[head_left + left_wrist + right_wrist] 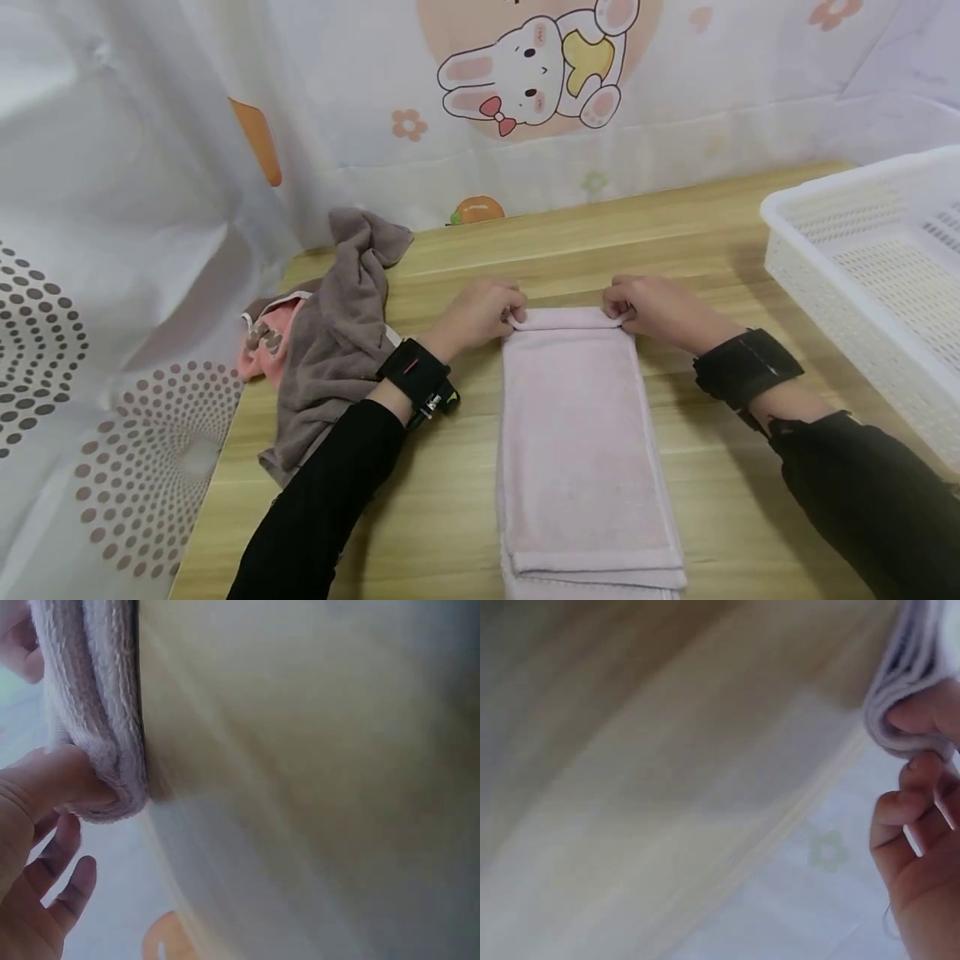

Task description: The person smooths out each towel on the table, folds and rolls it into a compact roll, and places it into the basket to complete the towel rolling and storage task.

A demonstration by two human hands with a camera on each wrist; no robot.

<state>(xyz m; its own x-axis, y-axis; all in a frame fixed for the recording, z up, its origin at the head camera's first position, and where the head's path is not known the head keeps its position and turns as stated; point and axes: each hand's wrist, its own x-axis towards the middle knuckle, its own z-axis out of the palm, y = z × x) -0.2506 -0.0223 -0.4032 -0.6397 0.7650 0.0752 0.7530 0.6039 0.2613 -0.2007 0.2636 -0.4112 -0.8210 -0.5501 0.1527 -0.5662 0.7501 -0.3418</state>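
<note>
A pale pink towel (581,450), folded into a long layered strip, lies on the wooden table. Its far end is turned over into a narrow fold (564,319). My left hand (483,312) pinches the left corner of that fold, and my right hand (652,307) pinches the right corner. In the left wrist view the thumb of the left hand (45,787) presses into the thick towel edge (97,712). The right wrist view shows the right hand (922,847) with its thumb tucked inside the curled towel layers (889,705).
A crumpled grey-brown towel (337,333) lies on the left of the table (450,492), beside a pink cloth (272,337) with a bow pattern. A white plastic basket (840,292) stands at the right. Behind the table hangs a white curtain (337,100) printed with a rabbit.
</note>
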